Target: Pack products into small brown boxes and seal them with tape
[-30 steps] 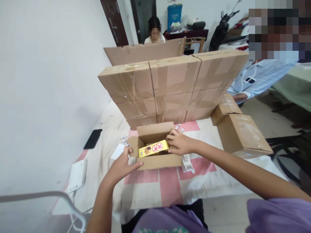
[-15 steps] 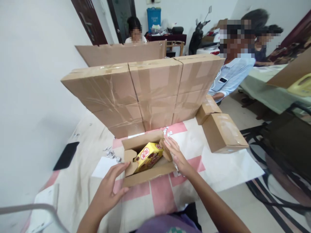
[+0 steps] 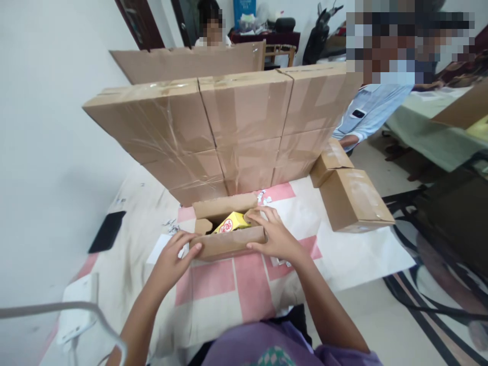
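Slanted load, crowded corners!

Left hand (image 3: 173, 257) pinches the brown cardboard front flap (image 3: 229, 244) at its left end; right hand (image 3: 280, 236) spreads, fingers on the small brown end flap (image 3: 251, 215). Inside, the yellow printed carton (image 3: 233, 221) lies aslant: forced folding could crease it. Just behind, knocks might topple the tan taped cardboard stack (image 3: 244, 119).

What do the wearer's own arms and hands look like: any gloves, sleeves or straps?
The left hand and right hand are bare, with no gloves, and no watch or bracelet shows. The forearms are bare too. A purple sleeve shows on the right arm, matching the purple top, which bears a green checked print.
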### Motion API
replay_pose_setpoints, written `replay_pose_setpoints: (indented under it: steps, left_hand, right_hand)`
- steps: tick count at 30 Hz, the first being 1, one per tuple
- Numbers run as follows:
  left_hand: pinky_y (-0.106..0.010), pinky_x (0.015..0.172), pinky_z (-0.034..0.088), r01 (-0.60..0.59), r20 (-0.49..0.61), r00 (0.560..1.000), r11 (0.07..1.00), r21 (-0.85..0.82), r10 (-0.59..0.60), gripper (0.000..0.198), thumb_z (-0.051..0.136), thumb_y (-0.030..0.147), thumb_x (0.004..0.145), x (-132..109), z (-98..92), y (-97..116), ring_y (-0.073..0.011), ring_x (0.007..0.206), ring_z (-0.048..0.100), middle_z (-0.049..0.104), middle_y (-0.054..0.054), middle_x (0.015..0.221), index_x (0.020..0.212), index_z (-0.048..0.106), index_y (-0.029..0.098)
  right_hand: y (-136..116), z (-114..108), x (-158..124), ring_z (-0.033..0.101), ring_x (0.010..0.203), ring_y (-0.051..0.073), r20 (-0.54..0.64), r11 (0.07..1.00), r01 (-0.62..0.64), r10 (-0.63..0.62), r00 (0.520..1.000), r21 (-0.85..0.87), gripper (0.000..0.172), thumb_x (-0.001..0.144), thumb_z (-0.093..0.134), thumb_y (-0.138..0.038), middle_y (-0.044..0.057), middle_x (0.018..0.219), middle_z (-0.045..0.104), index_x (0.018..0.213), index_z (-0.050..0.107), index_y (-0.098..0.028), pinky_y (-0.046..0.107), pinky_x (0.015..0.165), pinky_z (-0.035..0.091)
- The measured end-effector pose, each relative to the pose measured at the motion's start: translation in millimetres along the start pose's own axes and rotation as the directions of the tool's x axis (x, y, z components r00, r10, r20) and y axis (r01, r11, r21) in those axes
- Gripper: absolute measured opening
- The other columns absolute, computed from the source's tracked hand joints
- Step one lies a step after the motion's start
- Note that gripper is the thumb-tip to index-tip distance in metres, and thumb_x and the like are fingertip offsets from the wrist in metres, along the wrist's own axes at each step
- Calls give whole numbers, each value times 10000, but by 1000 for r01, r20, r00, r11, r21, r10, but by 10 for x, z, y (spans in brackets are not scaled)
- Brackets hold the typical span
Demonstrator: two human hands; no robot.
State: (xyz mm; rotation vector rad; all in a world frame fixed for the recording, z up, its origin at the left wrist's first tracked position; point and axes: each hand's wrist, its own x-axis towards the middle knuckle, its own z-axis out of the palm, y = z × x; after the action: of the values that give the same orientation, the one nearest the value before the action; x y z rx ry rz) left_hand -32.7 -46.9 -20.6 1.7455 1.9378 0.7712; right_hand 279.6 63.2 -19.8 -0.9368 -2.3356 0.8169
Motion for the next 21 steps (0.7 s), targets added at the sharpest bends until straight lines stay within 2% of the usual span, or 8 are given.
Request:
replay_pose_setpoints:
  steps: [2,4,5,7,10,15,17,21]
  left_hand:
    - [-432,1025,469,-74,27,997,997,23,73,496,390,532,1005,143,-119,93,-272,1120,601,695,-95,1144,845,751,232]
    - [-435,1067,445,-129,142,981,992,-12,129,533,372,523,1012,336,-205,242,-269,1148,601,700,-81,1185,772,756,241]
    - [-420,1065,453,-149,237,959,988,-45,156,474,427,533,992,439,-226,328,-265,1149,611,697,-74,1217,827,765,245]
    - [-392,1012,492,-179,398,897,981,-72,192,375,616,542,890,623,-212,503,-272,1146,631,675,-78,1291,1086,732,244]
    - [-366,861,521,-276,506,837,959,59,209,518,693,443,835,778,-86,728,-290,1050,671,690,-97,1245,1296,585,234]
    - [-342,707,467,-485,613,767,797,359,190,443,617,332,883,837,88,933,-312,885,697,731,-94,1022,1307,539,227]
    - [-351,725,473,-547,630,746,739,393,217,415,641,336,875,868,114,950,-319,918,698,728,-99,1060,1267,556,232]
    - [-393,830,496,-663,654,685,646,378,320,361,615,228,886,909,208,888,-327,1010,693,712,-119,1137,1246,592,231]
  right_hand:
    - [37,36,19,278,1504,342,-5,998,22,-22,1000,60,716,842,767,-519,132,1586,355,1462,505,-276,537,1226,319]
    - [82,84,26,229,1537,330,-11,991,62,-61,998,119,687,936,626,-592,135,1624,331,1515,454,-264,551,1245,273]
    - [97,99,31,211,1544,326,-23,989,79,-77,997,128,663,973,553,-611,129,1635,328,1530,448,-268,563,1251,249]
    - [104,103,45,178,1548,337,-66,991,96,-89,994,97,646,989,490,-645,109,1668,276,1527,482,-288,589,1254,210]
    - [88,72,51,178,1537,368,-125,996,92,-91,988,-5,619,945,567,-659,83,1699,185,1455,590,-310,605,1244,211]
    - [143,128,-36,336,1442,343,-212,992,123,-125,969,-23,444,967,591,-559,107,1571,427,1284,730,-281,581,1202,326]
    - [179,178,-80,384,1408,322,-244,990,141,-134,960,9,395,991,571,-518,107,1518,493,1242,751,-272,565,1189,362]
    - [211,207,-145,371,1409,332,-281,984,173,-176,943,-35,373,985,585,-495,95,1528,482,1249,748,-288,585,1184,367]
